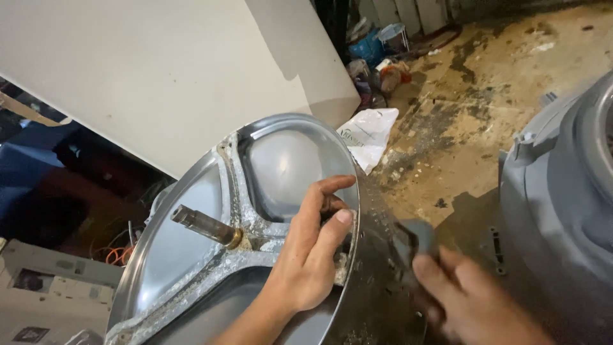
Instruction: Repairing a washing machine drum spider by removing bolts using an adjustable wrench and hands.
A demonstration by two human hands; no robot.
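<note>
1. The drum (191, 255) lies tilted on the floor (498, 83), its shaft (204, 225) pointing up-left.
2. Left hand (313, 249) clenches the spider arm (255, 191) at the rim.
3. Right hand (472, 300) is blurred against the drum's side; its grip can't be told.

I am seeing a shiny silver steel drum (191, 236) crossed by a spider bracket (255, 236) crusted in whitish-grey, its shaft (201, 222) showing dull brown. At three o'clock a plastic tub (562, 198) is showing blue-grey; at twelve, a white plastic bag (369, 137) is lying on mottled tan floor (511, 83).
</note>
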